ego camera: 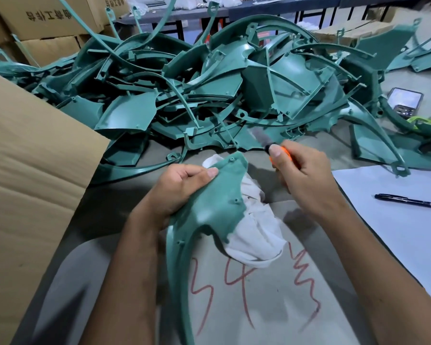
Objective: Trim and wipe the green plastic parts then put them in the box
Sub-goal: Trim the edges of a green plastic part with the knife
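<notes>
At the far left, a box (pixel 30 170) flap lay over the table (pixel 105 212) edge, with more cartons (pixel 47 18) stacked behind it. Right of the flap, the left hand (pixel 177 188) gripped 1 green part (pixel 217 207) near its upper end, thumb pressed on the face and fingers curled around the edge. That part ran from the table centre down toward the viewer, its long curved arm reaching the lower frame edge. A white cloth (pixel 254 237) lay under and just right of the part, touching it. Both rested over brown paper (pixel 259 307) marked in red. Behind them, a large pile (pixel 209 90) of green parts covered the table's far side. Right of the part, the right hand (pixel 306 183) grasped an orange-handled knife (pixel 269 143), its blurred blade pointing up-left, apart from the held part. Further right, a pen (pixel 408 201) lay on a white sheet (pixel 396 220), and a phone (pixel 406 102) lay beside the pile.
</notes>
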{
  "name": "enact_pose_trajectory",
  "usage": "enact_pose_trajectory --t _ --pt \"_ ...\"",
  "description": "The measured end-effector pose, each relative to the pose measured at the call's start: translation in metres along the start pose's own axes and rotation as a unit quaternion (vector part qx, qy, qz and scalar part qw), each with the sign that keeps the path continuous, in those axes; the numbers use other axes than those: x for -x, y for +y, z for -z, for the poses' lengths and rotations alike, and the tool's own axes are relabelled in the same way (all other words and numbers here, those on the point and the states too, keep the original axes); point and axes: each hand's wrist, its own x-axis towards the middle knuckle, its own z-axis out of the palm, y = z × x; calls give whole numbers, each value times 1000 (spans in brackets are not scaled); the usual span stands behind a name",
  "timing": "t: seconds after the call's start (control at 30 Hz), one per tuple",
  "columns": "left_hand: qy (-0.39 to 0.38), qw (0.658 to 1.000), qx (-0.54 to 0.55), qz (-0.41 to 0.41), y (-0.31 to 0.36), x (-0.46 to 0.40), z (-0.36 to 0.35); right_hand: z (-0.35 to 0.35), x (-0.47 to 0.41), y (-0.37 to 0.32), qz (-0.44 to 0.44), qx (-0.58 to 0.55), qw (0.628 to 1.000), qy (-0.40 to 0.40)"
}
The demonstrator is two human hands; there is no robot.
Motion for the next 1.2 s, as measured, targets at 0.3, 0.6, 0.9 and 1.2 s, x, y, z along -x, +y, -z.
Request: enact_pose_trajectory --t 0.3,0.6,0.9,1.2 --pt "43 992 117 28 2 -13 -26 1 -4 -5 -256 -336 905 -44" --pt "-6 982 186 41 13 -11 -49 5 -9 8 -244 -94 960 96" --pt "63 997 -54 3 23 -13 -73 -2 -2 -5 21 32 996 85" --pt "54 984 -160 -57 19 -19 -83 6 -7 10 22 49 997 62"
